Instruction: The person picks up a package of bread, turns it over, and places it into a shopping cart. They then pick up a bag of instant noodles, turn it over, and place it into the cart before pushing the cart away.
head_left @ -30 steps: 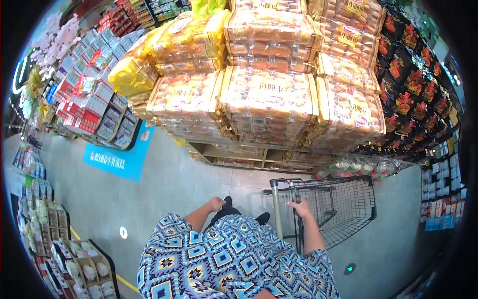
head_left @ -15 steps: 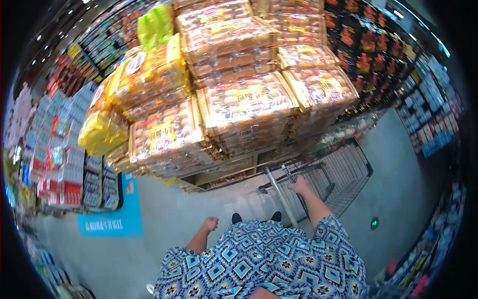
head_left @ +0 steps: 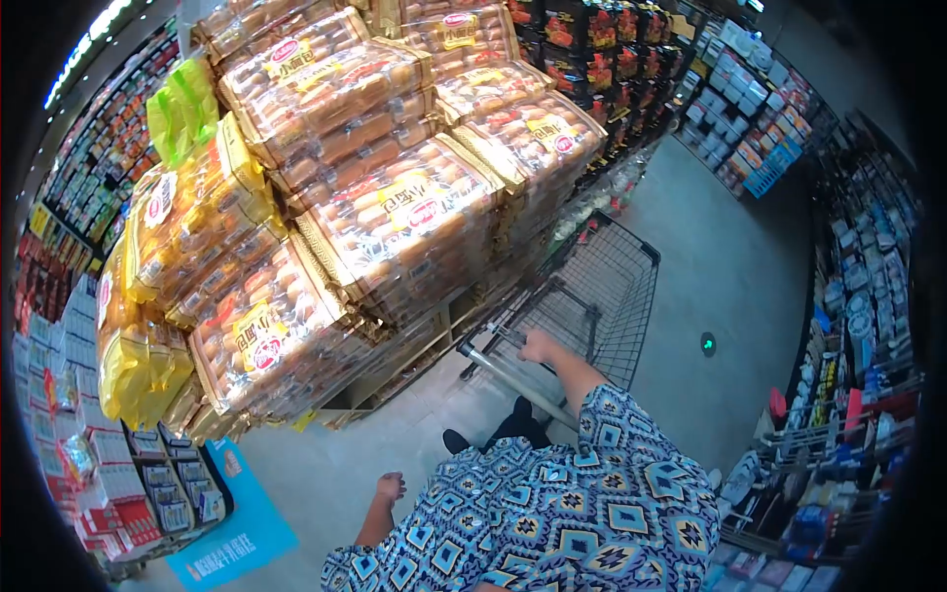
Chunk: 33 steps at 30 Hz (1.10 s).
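My right hand (head_left: pixel 538 345) is closed on the cart, at the near end of its basket, close to the handle bar (head_left: pixel 523 387). The wire shopping cart (head_left: pixel 617 286) stands ahead and to the right, with nothing visible in its basket. My left hand (head_left: pixel 392 484) hangs beside my body with its fingers curled, touching nothing; no object shows in it. In front rises a tall stack of clear bread packs (head_left: pixel 404 212) with gold edges. Yellow packs (head_left: pixel 187 222) lie on the stack's left side, below a green bag (head_left: pixel 182 109).
Black packages (head_left: pixel 592 59) are piled behind the bread. Shelves of goods (head_left: pixel 858 326) line the right side, and another shelf (head_left: pixel 750 99) stands farther back. At lower left are stacked boxes (head_left: pixel 109 464) and a blue floor sign (head_left: pixel 237 528). A green arrow marker (head_left: pixel 708 344) is on the floor.
The view has turned right, so the bread stack has shifted left in it. The cart now points toward the upper right. My right hand has stayed on the cart, and my left hand hangs lower.
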{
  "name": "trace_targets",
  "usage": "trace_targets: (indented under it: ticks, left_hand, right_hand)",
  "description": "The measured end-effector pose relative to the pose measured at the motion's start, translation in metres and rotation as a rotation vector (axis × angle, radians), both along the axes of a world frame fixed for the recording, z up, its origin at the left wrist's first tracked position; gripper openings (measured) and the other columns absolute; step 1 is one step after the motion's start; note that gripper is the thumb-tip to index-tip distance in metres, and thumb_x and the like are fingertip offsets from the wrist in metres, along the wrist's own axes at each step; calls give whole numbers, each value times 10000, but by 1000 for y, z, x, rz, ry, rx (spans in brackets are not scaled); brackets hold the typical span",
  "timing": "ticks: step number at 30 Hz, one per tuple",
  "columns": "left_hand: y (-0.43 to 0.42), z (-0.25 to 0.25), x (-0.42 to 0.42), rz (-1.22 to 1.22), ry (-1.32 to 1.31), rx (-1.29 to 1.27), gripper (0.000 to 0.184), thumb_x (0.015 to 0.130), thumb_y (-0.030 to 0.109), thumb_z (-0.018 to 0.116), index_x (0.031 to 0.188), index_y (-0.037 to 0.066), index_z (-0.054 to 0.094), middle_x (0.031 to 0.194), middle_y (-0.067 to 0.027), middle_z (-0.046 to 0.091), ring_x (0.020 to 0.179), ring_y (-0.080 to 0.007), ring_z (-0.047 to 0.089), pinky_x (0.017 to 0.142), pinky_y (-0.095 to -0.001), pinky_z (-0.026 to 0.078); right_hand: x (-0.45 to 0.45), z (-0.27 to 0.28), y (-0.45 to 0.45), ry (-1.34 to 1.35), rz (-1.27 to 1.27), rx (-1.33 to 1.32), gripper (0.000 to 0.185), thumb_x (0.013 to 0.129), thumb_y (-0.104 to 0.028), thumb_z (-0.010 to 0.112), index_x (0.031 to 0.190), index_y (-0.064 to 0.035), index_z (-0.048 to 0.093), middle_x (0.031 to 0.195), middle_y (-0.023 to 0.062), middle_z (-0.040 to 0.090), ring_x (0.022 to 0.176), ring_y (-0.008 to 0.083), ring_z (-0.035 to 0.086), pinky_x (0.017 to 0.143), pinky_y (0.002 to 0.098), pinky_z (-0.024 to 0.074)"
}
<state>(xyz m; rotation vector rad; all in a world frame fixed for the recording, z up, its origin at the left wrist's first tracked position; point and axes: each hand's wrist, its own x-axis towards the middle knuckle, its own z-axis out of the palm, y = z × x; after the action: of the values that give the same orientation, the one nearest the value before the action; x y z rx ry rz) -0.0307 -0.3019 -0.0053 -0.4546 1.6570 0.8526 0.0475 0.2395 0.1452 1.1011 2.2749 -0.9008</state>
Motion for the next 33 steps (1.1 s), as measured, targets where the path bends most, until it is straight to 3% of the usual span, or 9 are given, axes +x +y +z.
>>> trace_targets:
  ticks: [6,9,16,22,24,26,29,32,33]
  left_hand:
    - [17,-8,-14,-106,20,-9,341,902,293,550,1145,56,587,909,-104,636,718,-224,622,596,-360,499]
    - [27,-12,-19,-105,8,31,346,904,291,548,1157,58,584,907,-103,635,721,-225,628,590,-357,500]
    - [65,-5,-32,-153,-1,43,323,900,298,556,1136,79,588,904,-87,635,724,-224,636,584,-353,499]
    - [105,-4,-59,-153,33,48,313,906,294,548,1127,77,595,916,-83,641,725,-214,639,588,-348,506]
    - [121,-1,-69,-181,82,39,311,909,296,543,1121,76,598,924,-78,644,728,-205,642,588,-343,508]
    - [133,1,-73,-174,97,47,306,908,297,546,1112,75,599,920,-74,646,730,-200,645,583,-333,504]
    - [149,12,-75,-149,123,91,296,905,293,556,1102,76,600,912,-74,648,737,-196,647,583,-325,498]
    - [156,22,-67,-132,126,102,294,901,293,567,1097,76,599,909,-70,646,744,-192,642,590,-324,495]
    - [156,22,-67,-143,119,104,296,898,294,570,1098,79,599,908,-68,645,744,-190,639,594,-325,495]
  right_hand:
    - [0,-9,-14,-19,9,-17,529,621,-252,744,1076,-6,629,1027,202,657,987,326,625,863,385,493]
    - [-8,-2,-24,-15,17,16,427,627,-269,722,967,-19,658,987,196,670,945,332,640,823,406,514]
    - [-20,-23,-31,35,40,-9,491,603,-324,777,972,-21,662,984,196,673,923,339,642,817,399,512]
    - [-22,-26,-22,46,94,-192,685,642,-394,816,1101,61,588,1031,227,656,969,327,639,838,376,514]
    - [-15,-52,-14,224,128,-371,708,667,-409,809,1137,52,548,929,185,657,793,291,647,678,378,527]
    - [-16,-25,-8,101,130,-439,730,735,-468,754,1196,47,517,1049,165,634,897,262,622,775,364,515]
    - [-11,-17,1,5,-26,-600,692,816,-523,661,1260,-28,466,1016,148,599,828,209,589,626,334,531]
    - [-4,-11,-6,142,-56,-483,721,818,-524,658,1282,-11,454,1058,169,605,865,218,599,623,321,535]
    - [-6,7,-9,115,-85,-453,744,825,-521,647,1305,12,449,1139,202,602,962,272,614,741,354,539]
